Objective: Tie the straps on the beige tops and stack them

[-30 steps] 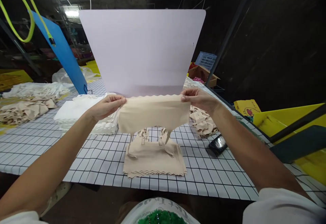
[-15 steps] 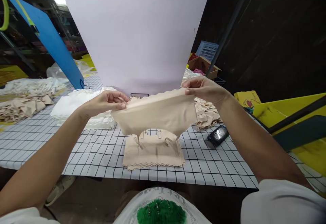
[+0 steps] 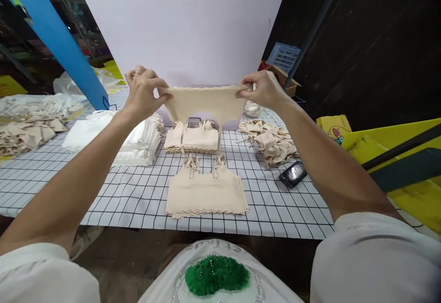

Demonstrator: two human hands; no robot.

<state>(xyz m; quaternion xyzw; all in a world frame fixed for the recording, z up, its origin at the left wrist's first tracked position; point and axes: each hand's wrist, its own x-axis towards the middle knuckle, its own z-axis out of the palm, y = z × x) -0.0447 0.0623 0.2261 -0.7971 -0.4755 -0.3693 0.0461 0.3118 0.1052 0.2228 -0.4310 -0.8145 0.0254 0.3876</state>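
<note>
A beige camisole-style bra top (image 3: 206,103) hangs upside down, stretched by its scalloped hem between my two hands. My left hand (image 3: 143,91) pinches the hem's left end; my right hand (image 3: 263,90) pinches the right end. Below it, close to the table's front edge, lies a neat flat stack of beige bra tops (image 3: 206,192) with straps pointing away from me. A second beige stack (image 3: 200,138) sits behind, under the hanging top, whose straps dangle near it.
White garments (image 3: 138,144) are piled at left, loose beige garments (image 3: 270,140) at right. Beside those lies a black wrapped object (image 3: 292,174). A white board (image 3: 189,27) stands at the back, a blue board (image 3: 58,36) at far left. Yellow bins (image 3: 389,142) are at right.
Both hands have lifted the bra top up and away from me, so it hangs more upright. The front stack and the stack behind it are now uncovered. The view has tilted down slightly.
</note>
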